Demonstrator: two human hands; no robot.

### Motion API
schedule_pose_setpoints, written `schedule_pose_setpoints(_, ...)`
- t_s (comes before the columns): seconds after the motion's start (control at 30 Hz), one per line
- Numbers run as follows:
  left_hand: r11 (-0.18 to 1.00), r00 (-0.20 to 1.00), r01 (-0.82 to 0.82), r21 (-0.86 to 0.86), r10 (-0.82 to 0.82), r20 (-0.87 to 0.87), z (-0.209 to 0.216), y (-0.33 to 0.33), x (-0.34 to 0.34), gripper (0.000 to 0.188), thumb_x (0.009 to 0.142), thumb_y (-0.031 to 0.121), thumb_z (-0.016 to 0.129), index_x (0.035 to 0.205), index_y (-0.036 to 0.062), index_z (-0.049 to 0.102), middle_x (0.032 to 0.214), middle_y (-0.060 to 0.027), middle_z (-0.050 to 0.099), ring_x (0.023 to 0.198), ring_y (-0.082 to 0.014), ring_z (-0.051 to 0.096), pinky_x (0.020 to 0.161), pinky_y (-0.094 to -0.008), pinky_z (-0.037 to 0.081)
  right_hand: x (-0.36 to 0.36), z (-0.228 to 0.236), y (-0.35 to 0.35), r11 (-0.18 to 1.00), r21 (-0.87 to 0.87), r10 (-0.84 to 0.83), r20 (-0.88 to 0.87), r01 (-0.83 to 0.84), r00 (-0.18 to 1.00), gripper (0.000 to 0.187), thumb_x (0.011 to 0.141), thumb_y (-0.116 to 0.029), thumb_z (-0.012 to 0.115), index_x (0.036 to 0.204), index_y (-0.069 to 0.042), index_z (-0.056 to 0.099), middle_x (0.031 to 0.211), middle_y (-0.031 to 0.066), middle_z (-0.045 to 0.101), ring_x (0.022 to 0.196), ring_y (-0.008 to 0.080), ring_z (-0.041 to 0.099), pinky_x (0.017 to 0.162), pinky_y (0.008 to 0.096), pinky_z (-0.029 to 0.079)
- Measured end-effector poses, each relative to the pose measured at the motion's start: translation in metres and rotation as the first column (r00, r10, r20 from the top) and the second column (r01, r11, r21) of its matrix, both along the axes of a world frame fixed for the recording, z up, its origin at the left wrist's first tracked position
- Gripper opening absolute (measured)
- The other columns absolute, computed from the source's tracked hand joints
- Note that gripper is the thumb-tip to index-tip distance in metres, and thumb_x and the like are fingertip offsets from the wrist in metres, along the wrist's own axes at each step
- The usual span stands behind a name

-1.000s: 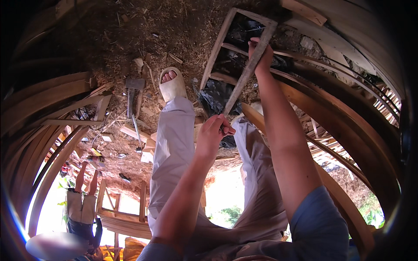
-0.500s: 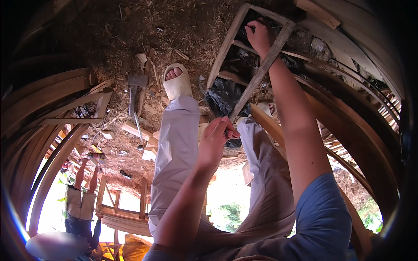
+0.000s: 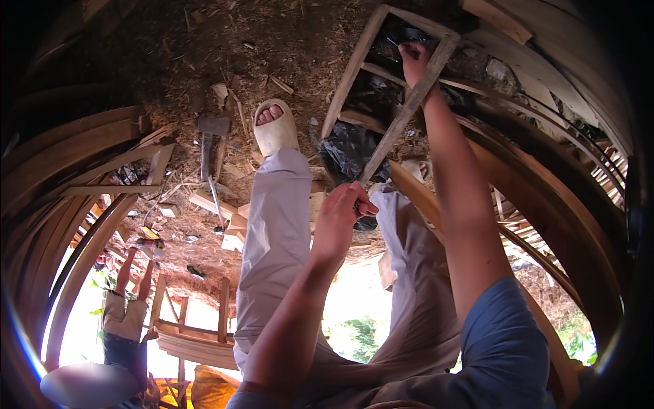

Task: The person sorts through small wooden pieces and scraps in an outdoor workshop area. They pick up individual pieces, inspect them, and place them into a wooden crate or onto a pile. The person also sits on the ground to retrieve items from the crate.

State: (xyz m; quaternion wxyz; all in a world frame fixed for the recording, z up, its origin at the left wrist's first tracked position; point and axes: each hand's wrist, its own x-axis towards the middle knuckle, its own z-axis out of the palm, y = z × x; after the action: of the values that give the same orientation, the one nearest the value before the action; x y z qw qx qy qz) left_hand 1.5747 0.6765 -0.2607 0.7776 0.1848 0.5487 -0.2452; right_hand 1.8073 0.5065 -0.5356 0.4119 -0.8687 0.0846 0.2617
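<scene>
A narrow wooden frame [image 3: 407,126] with crosspieces lies ahead to the right. Black plastic sheeting [image 3: 351,151] lines it and bulges out at its near end. My right hand [image 3: 414,65] reaches inside the far section, fingers pinched together; a thin pale sliver shows by the fingertips, too small to name. Close to the frame's near end, my left hand [image 3: 340,215] is curled closed above my knees. Small dark bits show between its fingers, but their kind is hidden.
A hammer-like tool [image 3: 214,128] lies on the shaving-strewn ground beside my sandalled foot [image 3: 276,126]. Offcuts [image 3: 211,202] lie nearer. Curved planks [image 3: 75,140] stand at left, long boards [image 3: 545,184] at right. Another person [image 3: 125,313] is at lower left by a wooden framework [image 3: 197,347].
My right hand has drawn slightly back and right inside the frame, and a thin sliver now shows at its fingertips. My left hand has barely moved. The other person's arm shifted.
</scene>
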Motion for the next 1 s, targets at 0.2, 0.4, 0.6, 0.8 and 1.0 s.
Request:
schedule_pose_setpoints(0.2, 0.967, 0.968, -0.243, -0.082, 0.247, 0.050, -0.007, 0.001, -0.002, 0.050, 0.111, 0.039, 0.028, 0.099, -0.0007, 0.057, 0.087, -0.0110, 0.057, 0.094, -0.0269, 0.062, 0.095, -0.0416, 0.046, -0.022, 0.050, 0.009, 0.932, 0.152, -0.323, -0.060, 0.329, 0.944, 0.022, 0.095, -0.019, 0.072, 0.109, -0.002, 0.069, 0.098, 0.0040, 0.069, 0.095, 0.0141, 0.061, 0.090, 0.0286, 0.045)
schedule_pose_setpoints(0.4, 0.931, 0.933, -0.340, -0.132, 0.351, 0.077, -0.004, 0.004, 0.004, 0.061, 0.110, 0.049, 0.022, 0.101, -0.0014, 0.057, 0.088, -0.0120, 0.057, 0.100, -0.0320, 0.061, 0.103, -0.0461, 0.042, -0.038, 0.074, -0.005, 0.802, 0.073, -0.576, -0.170, 0.593, 0.800, 0.022, 0.100, -0.017, 0.058, 0.115, -0.002, 0.064, 0.106, 0.0101, 0.067, 0.098, 0.0205, 0.064, 0.084, 0.0327, 0.049)
schedule_pose_setpoints(0.6, 0.908, 0.909, -0.375, -0.188, 0.400, 0.120, -0.004, 0.003, 0.001, 0.063, 0.109, 0.051, 0.025, 0.104, -0.0034, 0.056, 0.092, -0.0141, 0.059, 0.105, -0.0335, 0.061, 0.105, -0.0459, 0.042, -0.057, 0.104, -0.018, 0.876, -0.116, -0.477, -0.058, 0.468, 0.877, 0.018, 0.101, -0.012, 0.057, 0.113, 0.001, 0.064, 0.103, 0.0112, 0.069, 0.086, 0.0140, 0.064, 0.073, 0.0287, 0.051)
schedule_pose_setpoints(0.8, 0.886, 0.882, -0.418, -0.200, 0.449, 0.143, 0.005, 0.013, 0.011, 0.063, 0.109, 0.052, 0.027, 0.105, -0.0051, 0.055, 0.095, -0.0169, 0.059, 0.107, -0.0357, 0.060, 0.109, -0.0482, 0.042, -0.074, 0.231, 0.011, 0.757, 0.282, -0.597, -0.069, 0.590, 0.799, 0.010, 0.095, 0.000, 0.056, 0.099, 0.008, 0.058, 0.116, 0.0226, 0.066, 0.085, 0.0220, 0.072, 0.073, 0.0306, 0.060)
schedule_pose_setpoints(1.0, 0.875, 0.871, -0.405, -0.265, 0.457, 0.179, 0.045, 0.020, 0.014, 0.065, 0.108, 0.053, 0.028, 0.110, -0.0071, 0.054, 0.102, -0.0190, 0.060, 0.113, -0.0375, 0.059, 0.111, -0.0490, 0.042, -0.089, 0.372, 0.021, 0.785, 0.429, -0.452, -0.098, 0.447, 0.887, 0.004, 0.090, 0.005, 0.058, 0.092, 0.005, 0.054, 0.110, 0.0247, 0.068, 0.079, 0.0226, 0.072, 0.066, 0.0314, 0.060)
